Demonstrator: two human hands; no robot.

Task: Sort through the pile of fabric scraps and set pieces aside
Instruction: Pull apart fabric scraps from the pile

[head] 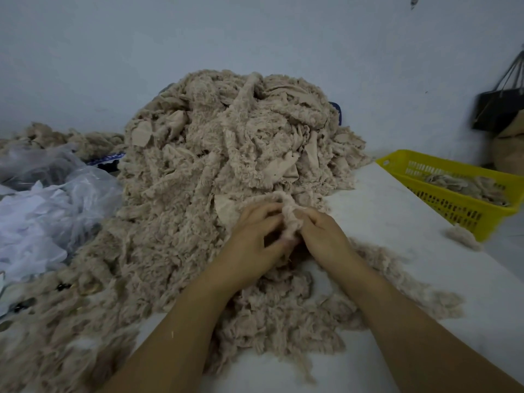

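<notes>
Both grips closed on one fluffy beige scrap (289,219): left hand (255,236) pinches lower end, right hand (320,234) curls round upper part. Pile (226,143) just beyond grip; yellow basket (442,199) well right. Judged light, limp, snag-prone; best held mid-strip, teased free gently.
</notes>
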